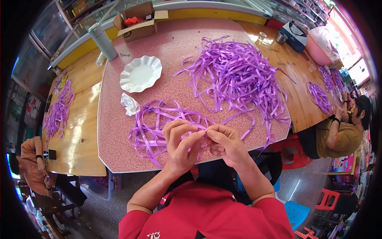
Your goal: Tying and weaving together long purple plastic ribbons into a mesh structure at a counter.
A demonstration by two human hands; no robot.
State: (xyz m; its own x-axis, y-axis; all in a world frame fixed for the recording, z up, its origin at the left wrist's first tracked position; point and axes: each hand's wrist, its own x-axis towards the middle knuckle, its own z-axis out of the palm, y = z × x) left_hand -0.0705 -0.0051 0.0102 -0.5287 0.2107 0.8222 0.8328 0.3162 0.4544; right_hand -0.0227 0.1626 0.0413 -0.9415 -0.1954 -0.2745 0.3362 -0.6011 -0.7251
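Observation:
Near the table's front edge my left hand (pixel 181 145) and my right hand (pixel 227 144) meet fingertip to fingertip. Thumbs and forefingers of both are closed in a pinch on a purple ribbon, of which only a little shows between the fingers. Just beyond and left of my hands lies a loose tangle of purple ribbons (pixel 157 109), partly covered by my left hand. A much larger heap of purple ribbons (pixel 234 73) spreads over the far right of the table, some strands trailing toward my right hand.
The pink speckled table (pixel 115 143) also holds a white scalloped dish (pixel 141 74), crumpled white tissue (pixel 129 104), a grey-green flask (pixel 104 44) and an open cardboard box (pixel 139 30). People sit at wooden tables on both sides, with more ribbons (pixel 59 109) at left.

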